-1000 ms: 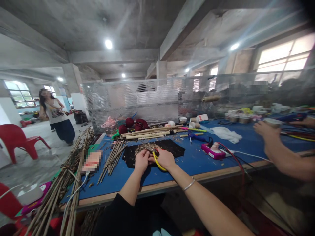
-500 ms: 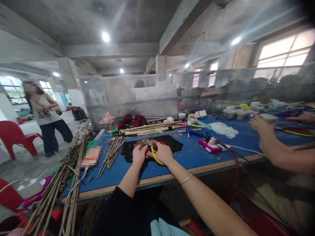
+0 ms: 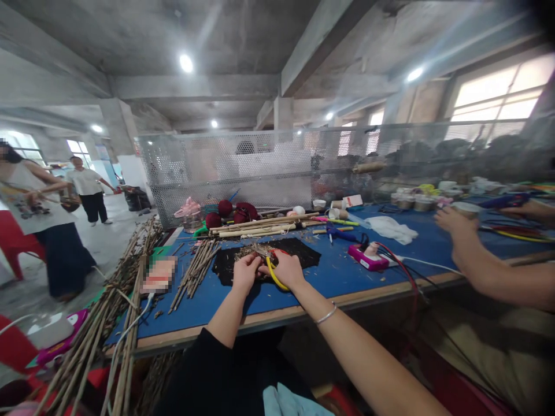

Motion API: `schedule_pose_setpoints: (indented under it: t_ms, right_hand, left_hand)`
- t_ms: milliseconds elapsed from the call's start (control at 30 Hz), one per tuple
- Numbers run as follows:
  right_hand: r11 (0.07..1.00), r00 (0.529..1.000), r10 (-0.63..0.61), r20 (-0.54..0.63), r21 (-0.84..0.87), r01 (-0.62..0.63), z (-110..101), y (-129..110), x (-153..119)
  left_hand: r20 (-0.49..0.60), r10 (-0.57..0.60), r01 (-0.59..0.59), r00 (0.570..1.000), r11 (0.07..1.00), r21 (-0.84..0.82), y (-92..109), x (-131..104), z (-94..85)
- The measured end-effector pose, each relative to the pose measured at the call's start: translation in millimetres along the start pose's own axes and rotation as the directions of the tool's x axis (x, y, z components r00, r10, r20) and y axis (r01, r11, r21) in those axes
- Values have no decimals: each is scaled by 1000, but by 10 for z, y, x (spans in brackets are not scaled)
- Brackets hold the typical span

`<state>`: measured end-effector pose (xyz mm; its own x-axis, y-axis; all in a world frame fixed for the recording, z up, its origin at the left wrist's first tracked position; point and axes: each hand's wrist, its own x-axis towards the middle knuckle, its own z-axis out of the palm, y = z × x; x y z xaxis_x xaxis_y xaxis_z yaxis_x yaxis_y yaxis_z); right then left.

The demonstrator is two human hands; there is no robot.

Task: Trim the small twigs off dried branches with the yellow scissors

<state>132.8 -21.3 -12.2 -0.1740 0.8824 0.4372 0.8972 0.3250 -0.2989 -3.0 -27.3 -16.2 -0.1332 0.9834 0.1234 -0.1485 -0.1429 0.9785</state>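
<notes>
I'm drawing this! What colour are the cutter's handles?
Yellow and red handles, seen in the head view.

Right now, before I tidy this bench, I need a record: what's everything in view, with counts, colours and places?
Shears: one, yellow and red handles, in right grip
Cloth: one, black, mid-table
Clippings: many, tan, on cloth
Short sticks: many, brown, left of cloth
Long branches: many, brown, table's left end
Yarn balls: at least three, dark red, behind cloth
Power block: one, purple-white, right of cloth
Crumpled sheet: one, white, right
Table: one, blue, centre
Mesh screen: one, grey, behind table
Standing people: two, pale tops, far left
Co-worker's arms: two, bare, far right
Left hand: one, bare, beside shears
Right hand: one, bare, holding shears
</notes>
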Motion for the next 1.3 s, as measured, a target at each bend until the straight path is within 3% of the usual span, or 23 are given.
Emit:
schedule_pose_setpoints:
  t_ms: [433,667,1300]
  right_hand:
    - [999,1000,-23,20,-35,23,-9,-4,11]
    - [994,994,80,71,-85,-74,-14,-27,15]
    - [989,984,123,128,-96,-111,21,-18,29]
  left_hand:
    - [-73,-7,12,997,998,69,-8,3,-8]
    - [-78,17,-10,997,996,91,-54,39,-40]
    - [-142,1,24,990,985,169,-18,20,-40]
